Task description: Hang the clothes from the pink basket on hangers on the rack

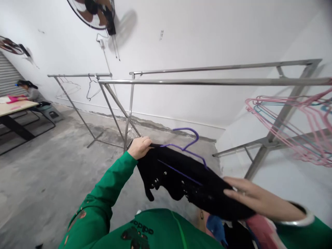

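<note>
A black garment (176,188) with small shiny studs stretches between my two hands in front of my body. A purple hanger (192,152) sits in its upper part, its hook rising above the cloth and its lower bar showing across the black fabric. My left hand (140,147) is closed on the garment's upper left edge. Over on the right, my right hand (245,193) grips the garment's other end, thumb and fingers about the cloth. The garment hangs tilted, lower on the right.
A metal clothes rack (181,82) spans ahead, with pink and blue hangers (293,121) at its right end. Behind it on the left stands another rack (75,75). Colourful clothes (218,228) lie low at right. A person (32,93) sits at a table (18,108) far left.
</note>
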A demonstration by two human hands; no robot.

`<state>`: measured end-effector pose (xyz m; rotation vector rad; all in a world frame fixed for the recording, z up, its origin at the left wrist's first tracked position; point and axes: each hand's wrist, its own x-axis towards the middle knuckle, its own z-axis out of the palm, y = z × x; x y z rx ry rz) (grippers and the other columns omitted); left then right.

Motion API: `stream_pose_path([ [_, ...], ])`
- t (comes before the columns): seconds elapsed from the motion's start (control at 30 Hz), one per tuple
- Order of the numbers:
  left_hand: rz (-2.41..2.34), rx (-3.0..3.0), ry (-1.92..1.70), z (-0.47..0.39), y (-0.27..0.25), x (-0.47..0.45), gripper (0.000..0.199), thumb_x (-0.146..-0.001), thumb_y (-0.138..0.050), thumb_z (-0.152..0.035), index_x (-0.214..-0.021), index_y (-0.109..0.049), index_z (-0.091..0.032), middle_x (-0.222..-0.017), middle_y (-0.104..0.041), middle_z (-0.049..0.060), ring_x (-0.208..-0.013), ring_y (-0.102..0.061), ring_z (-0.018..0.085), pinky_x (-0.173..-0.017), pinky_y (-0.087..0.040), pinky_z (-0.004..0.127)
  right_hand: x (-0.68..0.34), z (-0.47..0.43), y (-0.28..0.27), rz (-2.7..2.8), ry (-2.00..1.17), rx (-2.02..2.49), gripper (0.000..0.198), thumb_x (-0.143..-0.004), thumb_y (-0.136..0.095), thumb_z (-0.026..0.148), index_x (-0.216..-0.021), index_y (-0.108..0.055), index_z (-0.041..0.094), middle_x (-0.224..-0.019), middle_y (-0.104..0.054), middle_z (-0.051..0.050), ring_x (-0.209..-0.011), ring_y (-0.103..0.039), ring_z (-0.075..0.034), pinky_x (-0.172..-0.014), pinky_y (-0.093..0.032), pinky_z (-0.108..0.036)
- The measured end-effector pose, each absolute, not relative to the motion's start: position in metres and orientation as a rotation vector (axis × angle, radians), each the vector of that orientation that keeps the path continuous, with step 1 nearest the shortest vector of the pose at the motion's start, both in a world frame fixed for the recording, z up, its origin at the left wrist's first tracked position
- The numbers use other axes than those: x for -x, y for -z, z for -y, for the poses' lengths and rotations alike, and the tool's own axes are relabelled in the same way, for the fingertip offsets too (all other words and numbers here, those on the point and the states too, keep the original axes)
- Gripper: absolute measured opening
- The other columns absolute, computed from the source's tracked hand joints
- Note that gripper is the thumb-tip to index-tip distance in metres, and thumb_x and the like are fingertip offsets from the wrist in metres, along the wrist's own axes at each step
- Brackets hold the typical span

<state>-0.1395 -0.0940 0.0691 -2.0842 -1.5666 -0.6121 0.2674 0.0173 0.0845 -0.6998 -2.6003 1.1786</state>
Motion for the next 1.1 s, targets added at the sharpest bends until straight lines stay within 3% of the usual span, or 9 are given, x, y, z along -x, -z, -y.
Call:
stream_pose_path([
  [0.13, 1.654, 2.184, 0.637, 0.084, -0.083, 0.187, 0.023, -0.094, -0.042, -0.030, -0.091, -0.060, -0.017, -0.084, -0.062, 0.007, -0.079, -0.060, 0.019, -0.071, -0.050, 0.029, -0.212, 0.019, -0.093, 2.082, -2.008, 0.718, 0.043, -0.078, -0.064, 0.054, -0.107, -0.071, 0.022, -0.103, -0.071, -0.011, -0.093, -0.068, -0.026, -0.085, -0.054, -0.037],
  [0.23, 1.774, 2.017, 0.720, 0.090, -0.086, 0.222, 0.023, -0.091, -0.048, -0.031, -0.104, -0.061, -0.016, -0.103, -0.062, 0.012, -0.101, -0.058, 0.024, -0.091, -0.049, 0.040, -0.158, 0.028, -0.096, 1.784, -2.161, 0.688, 0.037, -0.074, -0.070, 0.047, -0.104, -0.072, 0.025, -0.098, -0.072, -0.009, -0.084, -0.069, -0.024, -0.078, -0.054, -0.036],
  [0.3, 1.837, 1.811, 0.839, 0.106, -0.079, 0.242, 0.030, -0.089, -0.052, -0.031, -0.116, -0.057, -0.017, -0.117, -0.058, 0.014, -0.115, -0.052, 0.027, -0.102, -0.043, 0.046, -0.119, 0.026, -0.098, 1.717, -2.124, 0.641, 0.033, -0.074, -0.071, 0.043, -0.101, -0.072, 0.026, -0.094, -0.072, -0.008, -0.080, -0.068, -0.022, -0.075, -0.053, -0.034],
  [0.37, 1.904, 1.629, 0.983, 0.130, -0.060, 0.257, 0.034, -0.090, -0.050, -0.030, -0.122, -0.054, -0.018, -0.120, -0.056, 0.015, -0.119, -0.052, 0.027, -0.103, -0.043, 0.046, -0.078, 0.021, -0.099, 1.707, -2.065, 0.573, 0.030, -0.074, -0.072, 0.041, -0.098, -0.072, 0.024, -0.089, -0.071, -0.007, -0.077, -0.067, -0.020, -0.073, -0.053, -0.032],
  [0.57, 2.382, 1.436, 1.333, 0.230, 0.061, 0.253, 0.029, -0.090, -0.042, -0.040, -0.093, -0.062, -0.020, -0.093, -0.064, 0.010, -0.079, -0.065, 0.020, -0.076, -0.055, 0.033, 0.058, -0.007, -0.102, 1.757, -1.731, 0.378, 0.024, -0.070, -0.069, 0.038, -0.082, -0.066, 0.017, -0.080, -0.067, -0.003, -0.073, -0.060, -0.016, -0.071, -0.047, -0.029],
  [0.67, 2.756, 1.214, 1.441, 0.279, 0.129, 0.234, 0.045, -0.083, -0.041, -0.060, -0.072, -0.062, -0.022, -0.067, -0.062, 0.007, -0.062, -0.063, 0.021, -0.062, -0.054, 0.032, 0.128, -0.025, -0.104, 1.781, -1.614, 0.347, 0.023, -0.069, -0.063, 0.037, -0.078, -0.062, 0.015, -0.075, -0.063, -0.002, -0.069, -0.056, -0.015, -0.066, -0.044, -0.028],
  [0.77, 2.993, 1.028, 1.529, 0.309, 0.174, 0.224, 0.057, -0.074, -0.038, -0.076, -0.064, -0.059, -0.023, -0.058, -0.059, 0.005, -0.054, -0.063, 0.021, -0.057, -0.053, 0.031, 0.192, -0.044, -0.107, 1.828, -1.466, 0.377, 0.018, -0.071, -0.055, 0.034, -0.072, -0.056, 0.016, -0.068, -0.057, 0.000, -0.064, -0.050, -0.013, -0.060, -0.039, -0.025],
  [0.9, 3.011, 0.976, 1.509, 0.314, 0.190, 0.231, 0.061, -0.073, -0.035, -0.079, -0.063, -0.060, -0.024, -0.059, -0.060, 0.004, -0.056, -0.063, 0.021, -0.060, -0.052, 0.031, 0.259, -0.063, -0.112, 1.931, -1.167, 0.538, 0.015, -0.077, -0.048, 0.025, -0.064, -0.044, 0.019, -0.060, -0.045, 0.003, -0.062, -0.040, -0.012, -0.060, -0.032, -0.025],
  [1.1, 2.890, 1.006, 1.507, 0.302, 0.201, 0.241, 0.055, -0.081, -0.034, -0.070, -0.069, -0.062, -0.024, -0.066, -0.062, 0.006, -0.062, -0.063, 0.021, -0.067, -0.054, 0.033, 0.318, -0.069, -0.107, 1.970, -1.068, 0.636, 0.030, -0.079, -0.048, 0.014, -0.058, -0.028, 0.022, -0.056, -0.031, 0.004, -0.060, -0.031, -0.012, -0.064, -0.027, -0.027],
])
